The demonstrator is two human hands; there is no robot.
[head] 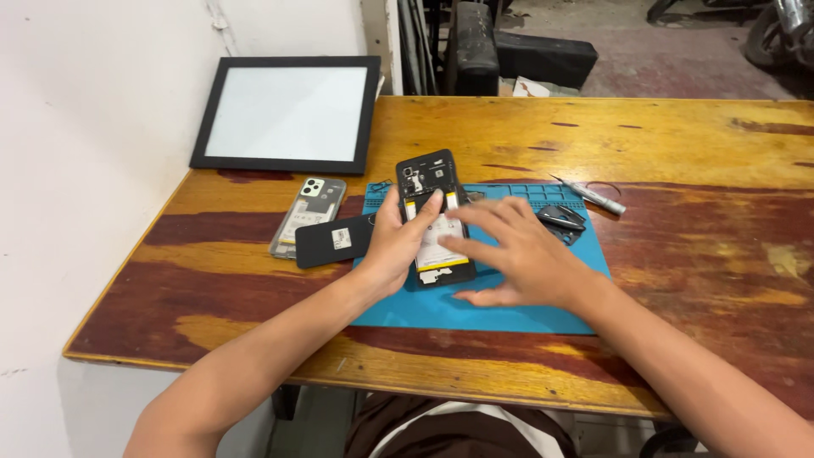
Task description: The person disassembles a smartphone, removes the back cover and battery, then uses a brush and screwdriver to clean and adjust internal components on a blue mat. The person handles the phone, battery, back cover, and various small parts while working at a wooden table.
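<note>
An opened black smartphone (428,182) with its back cover off lies on a blue work mat (475,309), its circuit board and battery exposed. My left hand (397,246) grips the phone's left side, thumb resting on the battery area. My right hand (519,254) hovers over the phone's lower right, fingers spread and touching the battery. A small dark part (561,219) sits on the mat to the right of my right hand.
A clear phone case (309,214) and a black back cover (332,241) lie left of the mat. A black-framed white panel (288,112) leans at the back left. A silver tool (592,196) lies beyond the mat on the wooden table (695,254).
</note>
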